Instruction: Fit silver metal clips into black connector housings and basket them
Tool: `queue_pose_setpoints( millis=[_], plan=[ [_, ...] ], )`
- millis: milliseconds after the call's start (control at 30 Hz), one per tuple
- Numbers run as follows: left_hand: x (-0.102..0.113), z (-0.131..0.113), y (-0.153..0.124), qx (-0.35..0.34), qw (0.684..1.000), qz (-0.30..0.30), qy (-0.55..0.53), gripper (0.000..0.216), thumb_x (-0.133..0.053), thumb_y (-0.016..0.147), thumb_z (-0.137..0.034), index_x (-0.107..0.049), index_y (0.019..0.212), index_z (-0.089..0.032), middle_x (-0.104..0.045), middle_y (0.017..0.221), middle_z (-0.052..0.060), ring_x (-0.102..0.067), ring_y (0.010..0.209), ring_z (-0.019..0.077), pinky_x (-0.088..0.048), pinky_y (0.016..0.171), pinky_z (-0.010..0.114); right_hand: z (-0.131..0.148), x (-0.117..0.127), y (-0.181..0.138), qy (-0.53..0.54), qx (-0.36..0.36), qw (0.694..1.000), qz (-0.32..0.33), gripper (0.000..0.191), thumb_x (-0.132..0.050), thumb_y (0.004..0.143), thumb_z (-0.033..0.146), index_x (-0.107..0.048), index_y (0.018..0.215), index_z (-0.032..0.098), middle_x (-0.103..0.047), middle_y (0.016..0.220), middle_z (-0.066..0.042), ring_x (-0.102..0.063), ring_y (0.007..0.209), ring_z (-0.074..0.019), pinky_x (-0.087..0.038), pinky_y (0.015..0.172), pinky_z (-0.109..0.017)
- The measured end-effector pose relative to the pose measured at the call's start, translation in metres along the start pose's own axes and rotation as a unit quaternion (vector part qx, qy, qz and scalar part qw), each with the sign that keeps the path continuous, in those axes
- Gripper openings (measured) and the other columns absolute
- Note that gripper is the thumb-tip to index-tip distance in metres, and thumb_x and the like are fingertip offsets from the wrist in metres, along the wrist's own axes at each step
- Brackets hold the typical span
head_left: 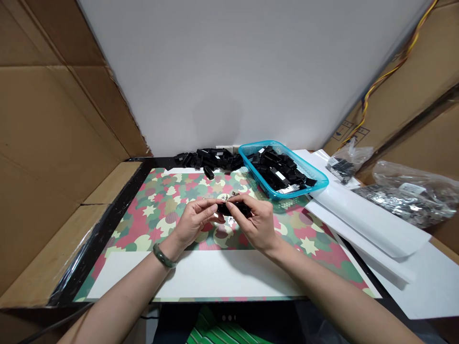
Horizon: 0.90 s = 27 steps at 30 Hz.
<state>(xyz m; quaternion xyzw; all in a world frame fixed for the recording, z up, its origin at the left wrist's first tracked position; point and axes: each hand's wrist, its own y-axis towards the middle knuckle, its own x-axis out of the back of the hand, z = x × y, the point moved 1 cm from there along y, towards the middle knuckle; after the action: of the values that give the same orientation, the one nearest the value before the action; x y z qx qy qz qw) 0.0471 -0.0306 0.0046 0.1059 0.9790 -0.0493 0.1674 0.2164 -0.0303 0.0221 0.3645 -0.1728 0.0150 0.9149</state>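
Over the middle of the patterned sheet, a small black plastic piece (244,209) is held level between my two hands. My left hand (197,217), with a dark green bangle on its wrist, pinches the piece's left end between thumb and fingers. The right hand (255,220) closes round the other end, its thumb and forefinger meeting near the left fingertips. Small shiny metal parts (231,220) lie on the sheet just behind and under the hands. Fingers hide much of the black piece, so its exact kind does not show.
A blue basket (274,196) full of similar black pieces stands at the back right. Beside it lies a heap of black pieces (211,157) along the wall. Clear bags (409,200) of small parts and a curled white sheet (373,220) are at right. Cardboard (46,143) walls the left.
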Motion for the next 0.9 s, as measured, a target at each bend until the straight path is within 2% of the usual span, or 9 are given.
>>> queue_pose_setpoints(
  millis=[200,567,700,900],
  plan=[
    [0.0018,0.0036,0.0004,-0.009,1.000,-0.003,0.014,0.034,-0.082,0.070,-0.039,-0.078,0.094,-0.016,-0.076,0.087,0.009,-0.068,0.067,0.0163,-0.057,0.069,0.032,0.0009,-0.0002,-0.0007,-0.004,-0.027,1.000,0.014,0.016,-0.059,0.091,0.028,-0.069,0.083,0.018,-0.072,0.070,-0.003,-0.063,0.056,-0.0142,-0.045,0.053,-0.025],
    [0.0014,0.0044,0.0012,0.014,0.999,-0.006,-0.033,0.028,-0.082,0.070,-0.035,-0.078,0.088,-0.015,-0.073,0.079,0.006,-0.066,0.062,0.0145,-0.057,0.065,0.030,0.0026,0.0003,0.0025,0.011,-0.039,0.999,0.001,0.018,-0.060,0.090,0.025,-0.069,0.076,0.018,-0.069,0.065,-0.002,-0.060,0.053,-0.0126,-0.043,0.052,-0.024],
    [0.0003,0.0042,0.0009,0.029,0.999,-0.017,-0.028,0.033,-0.085,0.065,-0.035,-0.077,0.089,-0.014,-0.073,0.076,0.006,-0.067,0.062,0.0155,-0.057,0.066,0.031,0.0012,-0.0007,0.0016,0.010,-0.028,1.000,0.001,0.017,-0.059,0.090,0.024,-0.069,0.077,0.018,-0.070,0.066,-0.002,-0.060,0.054,-0.0128,-0.043,0.052,-0.024],
    [-0.0013,-0.0002,-0.0004,0.033,0.999,-0.015,-0.009,0.041,-0.088,0.061,-0.039,-0.078,0.091,-0.014,-0.075,0.083,0.008,-0.068,0.066,0.0162,-0.057,0.068,0.031,-0.0015,-0.0018,-0.0010,0.015,-0.039,0.999,0.013,0.018,-0.059,0.091,0.029,-0.069,0.079,0.020,-0.071,0.069,-0.003,-0.063,0.057,-0.0148,-0.046,0.055,-0.026]
  ],
)
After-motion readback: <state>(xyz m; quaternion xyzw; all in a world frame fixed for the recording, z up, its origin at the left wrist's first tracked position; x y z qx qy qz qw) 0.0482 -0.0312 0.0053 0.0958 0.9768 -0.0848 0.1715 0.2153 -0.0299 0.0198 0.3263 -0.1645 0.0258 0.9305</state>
